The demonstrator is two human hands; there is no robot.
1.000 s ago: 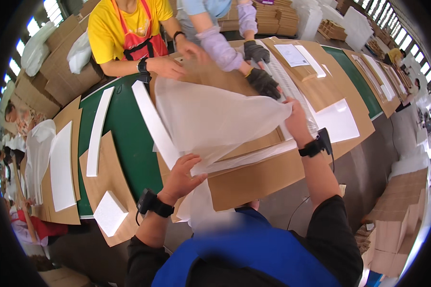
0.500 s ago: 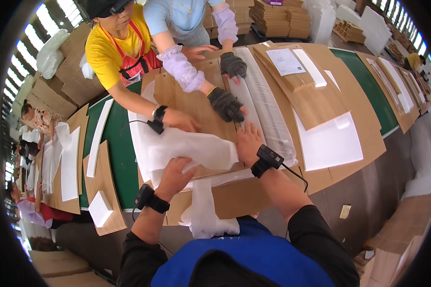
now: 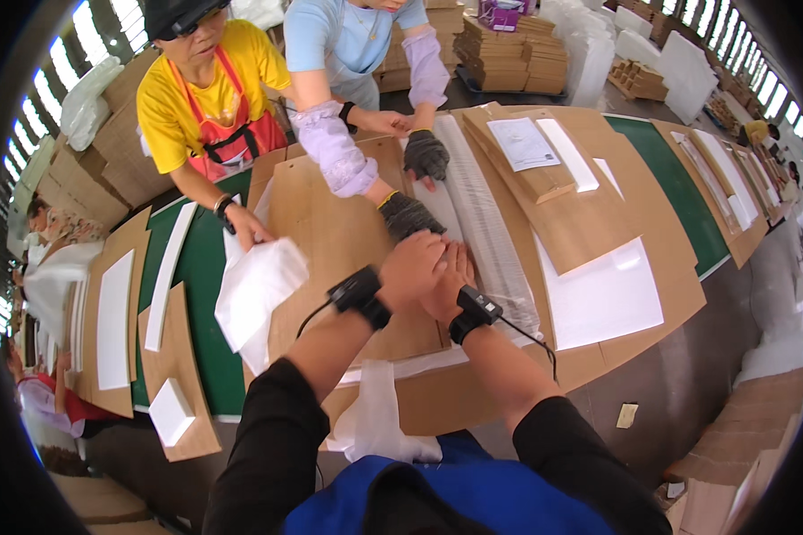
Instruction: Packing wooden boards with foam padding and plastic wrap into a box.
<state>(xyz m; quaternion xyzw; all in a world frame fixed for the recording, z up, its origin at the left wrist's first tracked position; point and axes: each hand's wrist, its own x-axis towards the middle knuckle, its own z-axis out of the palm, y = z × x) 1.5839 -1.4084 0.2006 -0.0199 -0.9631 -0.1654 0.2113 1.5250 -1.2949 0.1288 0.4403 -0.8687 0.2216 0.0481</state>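
Note:
My right hand (image 3: 446, 290) lies palm down with straight fingers at the seam between a wood-grain panel (image 3: 321, 227) and a white foam-wrapped strip (image 3: 442, 209). Against it, my left hand (image 3: 410, 270) has bent fingers pointing right. Its fingertips are partly hidden, and I cannot see what they hold. Just beyond, a co-worker's two dark-gloved hands (image 3: 410, 217) press on the same seam. Another co-worker's hand (image 3: 248, 227) holds a white foam sheet (image 3: 257, 290) at the panel's left side. More foam (image 3: 379, 415) hangs from the near edge.
A film-wrapped bundle (image 3: 486, 223) lies right of the strip. Farther right, wood panels (image 3: 553, 209) and a white board (image 3: 602, 299) rest on cardboard (image 3: 678, 267). On the left, a narrow panel (image 3: 178, 383) carries a white block (image 3: 171, 412) over the green table surface (image 3: 210, 357).
My left hand has left the foam sheet and moved right, beside my right hand. The co-worker on the left has drawn the sheet leftward, uncovering more wood panel.

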